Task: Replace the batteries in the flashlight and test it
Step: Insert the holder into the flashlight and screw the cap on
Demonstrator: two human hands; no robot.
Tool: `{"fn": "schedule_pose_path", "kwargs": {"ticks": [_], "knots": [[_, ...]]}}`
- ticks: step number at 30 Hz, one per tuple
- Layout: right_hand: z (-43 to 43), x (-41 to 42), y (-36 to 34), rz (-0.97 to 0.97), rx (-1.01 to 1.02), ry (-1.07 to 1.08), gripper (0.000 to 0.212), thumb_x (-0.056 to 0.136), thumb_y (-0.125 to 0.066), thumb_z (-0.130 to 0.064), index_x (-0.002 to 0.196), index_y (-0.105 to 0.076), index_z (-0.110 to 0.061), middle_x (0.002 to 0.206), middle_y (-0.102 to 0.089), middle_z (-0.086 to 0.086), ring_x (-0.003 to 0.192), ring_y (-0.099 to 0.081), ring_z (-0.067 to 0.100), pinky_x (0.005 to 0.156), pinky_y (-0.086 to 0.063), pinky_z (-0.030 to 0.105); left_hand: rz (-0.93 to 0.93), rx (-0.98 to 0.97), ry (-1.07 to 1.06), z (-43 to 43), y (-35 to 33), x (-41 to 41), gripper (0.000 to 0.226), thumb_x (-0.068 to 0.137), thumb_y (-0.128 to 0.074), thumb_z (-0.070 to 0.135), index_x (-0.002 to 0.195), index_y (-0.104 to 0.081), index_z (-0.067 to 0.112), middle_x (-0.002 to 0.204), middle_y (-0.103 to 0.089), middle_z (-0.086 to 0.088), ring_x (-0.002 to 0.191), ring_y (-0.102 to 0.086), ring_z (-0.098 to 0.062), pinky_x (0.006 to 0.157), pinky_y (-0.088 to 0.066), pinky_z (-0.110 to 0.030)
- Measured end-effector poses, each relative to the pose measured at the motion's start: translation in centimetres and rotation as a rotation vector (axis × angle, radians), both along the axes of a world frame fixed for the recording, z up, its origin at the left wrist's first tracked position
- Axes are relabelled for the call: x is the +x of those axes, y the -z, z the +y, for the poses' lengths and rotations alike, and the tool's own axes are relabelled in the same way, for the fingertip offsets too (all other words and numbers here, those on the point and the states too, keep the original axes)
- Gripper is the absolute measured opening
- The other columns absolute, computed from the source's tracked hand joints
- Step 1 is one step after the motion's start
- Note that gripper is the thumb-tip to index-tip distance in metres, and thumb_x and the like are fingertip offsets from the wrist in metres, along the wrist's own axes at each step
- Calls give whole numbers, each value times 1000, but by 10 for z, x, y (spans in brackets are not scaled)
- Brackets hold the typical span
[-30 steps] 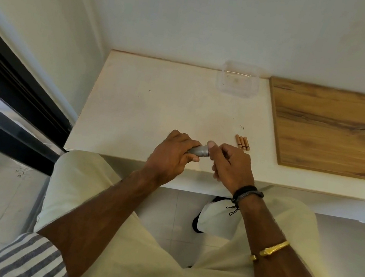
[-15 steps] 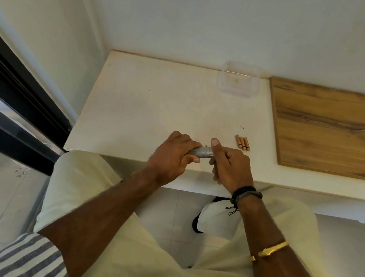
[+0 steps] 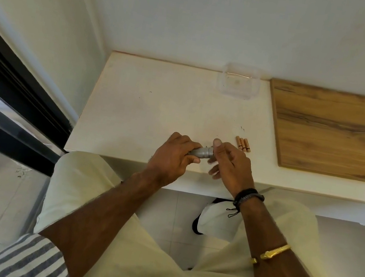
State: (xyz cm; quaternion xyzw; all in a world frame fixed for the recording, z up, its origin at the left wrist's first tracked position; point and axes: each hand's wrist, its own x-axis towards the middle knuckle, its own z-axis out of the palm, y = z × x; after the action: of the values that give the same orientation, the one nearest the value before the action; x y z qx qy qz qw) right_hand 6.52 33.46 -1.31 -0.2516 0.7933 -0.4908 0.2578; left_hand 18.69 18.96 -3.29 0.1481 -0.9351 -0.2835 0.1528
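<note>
While hands (image 3: 171, 156) (image 3: 232, 166) grip the flashlight (image 3: 202, 152), batteries (image 3: 242, 144) lie nearby.

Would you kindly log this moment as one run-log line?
left hand grips flashlight body | right hand pinches its end | three batteries on table

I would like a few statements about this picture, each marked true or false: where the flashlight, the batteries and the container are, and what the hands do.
1. The left hand grips the silver flashlight. True.
2. The three batteries lie on the wooden board. False: they lie on the white table, to the left of the board.
3. The clear container stands at the back of the table, near the wall. True.
4. The right hand lies flat on the table, away from the flashlight. False: it is raised, and its thumb is on the flashlight's end.
5. The batteries are inside the clear container. False: they lie in the open, near the right hand.
</note>
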Motion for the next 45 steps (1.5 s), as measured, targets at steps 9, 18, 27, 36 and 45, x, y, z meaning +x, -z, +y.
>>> {"fn": "schedule_pose_path", "kwargs": {"ticks": [9,18,27,36,45], "knots": [[-1,-1,4,70,36,-7,36,98,-61,-48,91,-71,-14,69,-73,1,50,-67,8,49,-55,20,-1,-18,12,-1,1,2,26,98,-56,31,117,-64,16,98,-64,-1,92,-42,-14,76,-41,-29],[2,-5,6,63,-43,-113,23,93,-73,-27,112,-72,-15,80,-76,0,65,-73,11,58,-61,26,-1,48,-3,-3,3,2,23,98,-56,28,115,-65,16,95,-65,-1,89,-45,-16,74,-41,-29],[0,-2,3,112,-30,-115,27,96,-68,-36,116,-66,-18,88,-73,-2,68,-72,8,54,-58,21,7,88,9,-7,6,0,23,99,-53,31,114,-65,19,94,-66,1,86,-47,-14,72,-36,-24],[-4,4,3,207,-103,42,17,97,-68,-26,104,-69,-10,80,-69,-6,68,-69,7,54,-53,11,88,143,-39,4,0,-1,24,90,-67,34,107,-69,17,88,-69,2,78,-54,-15,71,-43,-29],[-17,19,8,-166,-224,261,20,96,-69,-27,111,-70,-12,99,-76,7,81,-72,17,72,-63,33,139,96,-114,4,-5,-4,29,88,-72,35,112,-71,19,87,-70,0,79,-55,-17,70,-48,-34]]}}
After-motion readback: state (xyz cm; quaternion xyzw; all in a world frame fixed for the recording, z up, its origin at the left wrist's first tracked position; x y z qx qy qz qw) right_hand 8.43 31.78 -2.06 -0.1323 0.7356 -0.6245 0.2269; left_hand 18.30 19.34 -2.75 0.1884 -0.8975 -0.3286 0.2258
